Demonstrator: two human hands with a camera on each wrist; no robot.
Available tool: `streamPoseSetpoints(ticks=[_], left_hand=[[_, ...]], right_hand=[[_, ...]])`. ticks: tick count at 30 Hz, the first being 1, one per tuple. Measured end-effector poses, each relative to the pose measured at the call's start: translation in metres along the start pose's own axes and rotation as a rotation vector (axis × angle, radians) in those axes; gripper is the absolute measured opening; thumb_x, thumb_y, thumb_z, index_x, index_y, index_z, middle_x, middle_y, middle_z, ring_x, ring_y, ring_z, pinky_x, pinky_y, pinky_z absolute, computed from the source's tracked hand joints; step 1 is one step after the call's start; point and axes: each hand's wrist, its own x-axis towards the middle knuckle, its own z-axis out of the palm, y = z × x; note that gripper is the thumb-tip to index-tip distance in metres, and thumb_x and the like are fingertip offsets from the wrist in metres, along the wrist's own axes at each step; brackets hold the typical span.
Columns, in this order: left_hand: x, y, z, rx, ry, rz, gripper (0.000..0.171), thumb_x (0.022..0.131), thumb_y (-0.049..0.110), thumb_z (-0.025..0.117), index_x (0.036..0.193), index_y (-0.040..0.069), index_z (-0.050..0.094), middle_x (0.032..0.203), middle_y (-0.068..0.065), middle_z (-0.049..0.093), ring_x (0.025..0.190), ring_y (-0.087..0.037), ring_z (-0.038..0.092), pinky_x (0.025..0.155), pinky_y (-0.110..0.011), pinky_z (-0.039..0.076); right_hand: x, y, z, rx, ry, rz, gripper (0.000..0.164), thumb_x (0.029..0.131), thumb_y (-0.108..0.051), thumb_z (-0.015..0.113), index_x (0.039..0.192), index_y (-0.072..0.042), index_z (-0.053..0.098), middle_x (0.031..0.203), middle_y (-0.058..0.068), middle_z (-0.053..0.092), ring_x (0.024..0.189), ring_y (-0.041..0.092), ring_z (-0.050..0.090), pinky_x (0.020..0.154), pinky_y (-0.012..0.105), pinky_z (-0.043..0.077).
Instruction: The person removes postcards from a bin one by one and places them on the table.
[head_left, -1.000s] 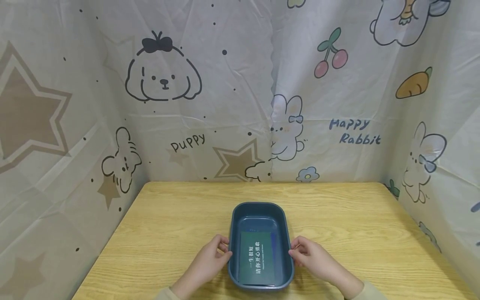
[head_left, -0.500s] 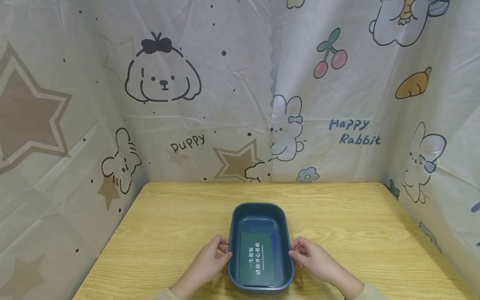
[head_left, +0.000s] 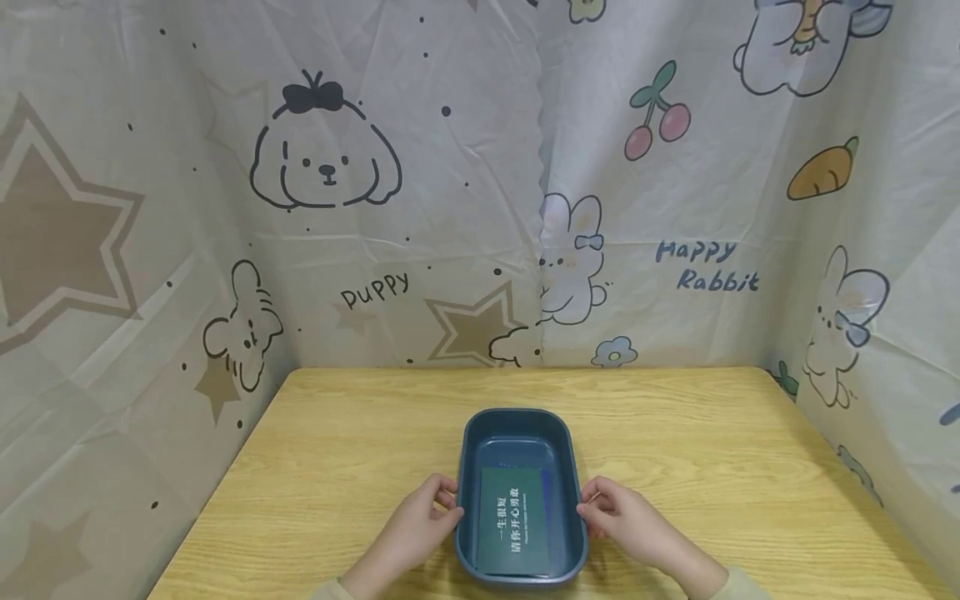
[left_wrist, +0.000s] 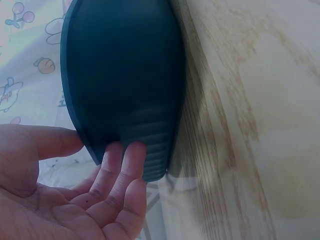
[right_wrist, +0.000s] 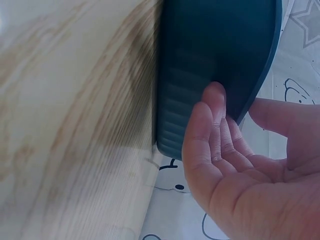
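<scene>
A dark teal rectangular storage bin (head_left: 517,421) with rounded corners stands on the table in the head view. Inside it lies a flat dark green booklet (head_left: 498,521) with white lettering, and a strip of something blue (head_left: 547,492) shows along its right edge. My left hand (head_left: 422,521) holds the bin's left side. Its thumb is at the rim and its fingertips touch the ribbed outer wall (left_wrist: 150,135) in the left wrist view. On the opposite side my right hand (head_left: 626,517) holds the bin likewise, thumb at the rim, fingers against the outer wall (right_wrist: 185,90).
The light wood-grain table (head_left: 345,450) extends to both sides of the bin and behind it. A printed cloth curtain (head_left: 465,183) with cartoon puppies, rabbits and stars rises at the table's back edge and along both sides.
The head view has tilted slightly, so everything sits a few pixels lower. Both hands keep their places on the bin, and the booklet lies as before.
</scene>
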Motion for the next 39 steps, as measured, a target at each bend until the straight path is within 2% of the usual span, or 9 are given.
streamPoseSetpoints(ticks=[16,26,33,39], left_hand=[[-0.001,0.001,0.000,-0.002,-0.004,-0.003,0.028,0.087,0.013,0.062,0.111,-0.001,0.055,0.090,-0.008,0.062,0.069,-0.014,0.056,0.060,-0.033,0.053],[0.000,-0.001,0.000,-0.007,-0.002,-0.003,0.028,0.087,0.013,0.063,0.111,-0.001,0.056,0.090,-0.008,0.062,0.070,-0.014,0.056,0.060,-0.033,0.052],[0.004,-0.004,-0.002,0.002,-0.017,-0.013,0.026,0.089,0.017,0.062,0.109,0.001,0.057,0.090,-0.008,0.062,0.065,-0.014,0.054,0.056,-0.032,0.052],[0.013,-0.005,-0.001,-0.051,0.036,-0.057,0.032,0.092,0.022,0.059,0.113,-0.001,0.057,0.096,-0.011,0.062,0.067,-0.015,0.057,0.055,-0.032,0.052]], right_hand=[[0.000,0.002,0.000,-0.016,-0.002,-0.013,0.023,0.094,-0.027,0.057,0.099,-0.005,0.055,0.076,0.003,0.065,0.067,0.021,0.060,0.061,0.029,0.053],[-0.001,-0.001,0.000,-0.011,0.003,-0.003,0.023,0.093,-0.027,0.058,0.099,-0.004,0.055,0.079,0.004,0.066,0.070,0.019,0.060,0.064,0.033,0.057],[-0.001,-0.002,0.000,-0.059,0.021,-0.011,0.023,0.094,-0.027,0.057,0.099,-0.005,0.056,0.076,0.005,0.065,0.069,0.018,0.060,0.063,0.030,0.054],[-0.001,-0.003,-0.001,-0.063,0.048,-0.005,0.028,0.095,-0.030,0.056,0.103,-0.003,0.057,0.075,0.006,0.064,0.070,0.018,0.060,0.061,0.029,0.050]])
